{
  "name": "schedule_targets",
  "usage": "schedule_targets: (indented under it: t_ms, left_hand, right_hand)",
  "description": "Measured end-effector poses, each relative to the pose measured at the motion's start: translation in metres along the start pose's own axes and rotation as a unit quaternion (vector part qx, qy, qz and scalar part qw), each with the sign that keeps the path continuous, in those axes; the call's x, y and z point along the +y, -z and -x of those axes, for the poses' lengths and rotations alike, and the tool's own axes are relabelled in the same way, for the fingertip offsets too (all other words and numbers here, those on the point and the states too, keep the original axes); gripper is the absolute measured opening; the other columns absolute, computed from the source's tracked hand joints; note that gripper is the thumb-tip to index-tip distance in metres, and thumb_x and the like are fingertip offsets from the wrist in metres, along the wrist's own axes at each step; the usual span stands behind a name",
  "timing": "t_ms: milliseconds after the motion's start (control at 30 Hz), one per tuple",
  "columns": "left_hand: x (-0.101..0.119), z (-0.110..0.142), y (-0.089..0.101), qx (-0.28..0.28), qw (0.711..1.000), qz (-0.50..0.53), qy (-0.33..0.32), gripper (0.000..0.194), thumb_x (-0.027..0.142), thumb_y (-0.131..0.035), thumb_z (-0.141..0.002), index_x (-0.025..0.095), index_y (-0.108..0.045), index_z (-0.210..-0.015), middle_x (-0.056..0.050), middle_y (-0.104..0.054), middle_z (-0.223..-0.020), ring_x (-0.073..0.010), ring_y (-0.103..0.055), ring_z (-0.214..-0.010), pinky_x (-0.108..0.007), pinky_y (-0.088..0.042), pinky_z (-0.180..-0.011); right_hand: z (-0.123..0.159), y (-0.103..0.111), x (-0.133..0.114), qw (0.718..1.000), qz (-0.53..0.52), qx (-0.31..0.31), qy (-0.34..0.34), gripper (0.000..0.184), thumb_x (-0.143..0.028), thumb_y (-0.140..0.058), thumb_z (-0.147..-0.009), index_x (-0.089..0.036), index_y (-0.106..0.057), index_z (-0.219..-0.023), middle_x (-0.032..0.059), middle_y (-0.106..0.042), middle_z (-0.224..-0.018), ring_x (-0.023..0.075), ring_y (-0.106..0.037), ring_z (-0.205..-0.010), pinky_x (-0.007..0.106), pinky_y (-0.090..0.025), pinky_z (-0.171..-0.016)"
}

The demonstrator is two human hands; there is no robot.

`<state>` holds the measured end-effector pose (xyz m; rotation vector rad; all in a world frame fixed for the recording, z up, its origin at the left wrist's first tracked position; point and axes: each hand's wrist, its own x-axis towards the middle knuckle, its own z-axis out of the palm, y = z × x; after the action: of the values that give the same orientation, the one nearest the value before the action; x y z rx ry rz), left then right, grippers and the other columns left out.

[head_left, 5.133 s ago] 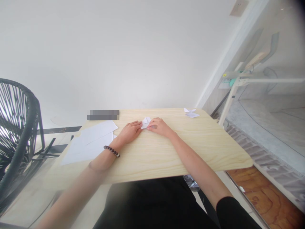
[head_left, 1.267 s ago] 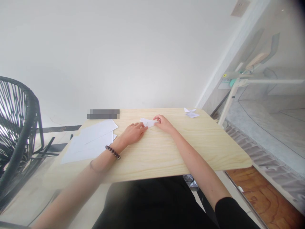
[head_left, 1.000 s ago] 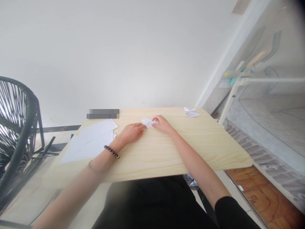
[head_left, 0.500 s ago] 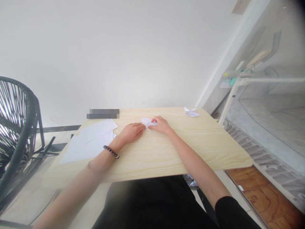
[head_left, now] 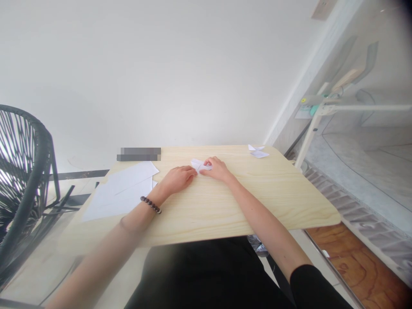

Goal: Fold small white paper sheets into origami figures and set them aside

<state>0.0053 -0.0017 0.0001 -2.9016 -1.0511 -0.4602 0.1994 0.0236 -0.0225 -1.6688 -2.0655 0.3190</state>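
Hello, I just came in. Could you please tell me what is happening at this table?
A person's bare left hand and bare right hand are both on a small folded piece of white paper on the pale wooden table. Large white paper sheets lie to the left, and folded white paper pieces rest near the far right corner.

A bracelet (head_left: pixel 150 205) of round, dark brown, almost black beads circles the wrist behind the bare left hand (head_left: pixel 180 178), with a paler bead towards its near, right end. The right hand (head_left: pixel 219 168) is bare too, as is the forearm behind it. At the near right, a plain black sleeve (head_left: pixel 313 285) ends in a smooth, curved hem around the arm. Plain black clothing (head_left: pixel 206 274) covers the body at the near edge, its left part hazy.
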Motion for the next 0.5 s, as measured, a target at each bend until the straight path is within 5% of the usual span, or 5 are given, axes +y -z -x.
schedule_targets:
  t_ms: [500]
  left_hand:
    - [0.0011,-0.0006,0.0007,-0.008,1.0,-0.016,-0.002,0.026,0.024,-0.033,-0.083,0.021,-0.055,-0.097,-0.003,-0.057,-0.099,-0.016,-0.053,-0.089,-0.027,-0.041,-0.075]
  right_hand:
    - [-0.0002,-0.0019,-0.0012,1.0,0.021,0.0,0.001,0.039,-0.05,-0.058,-0.057,-0.023,-0.051,-0.084,0.0019,-0.05,-0.086,0.0184,-0.047,-0.085,0.034,-0.033,-0.077]
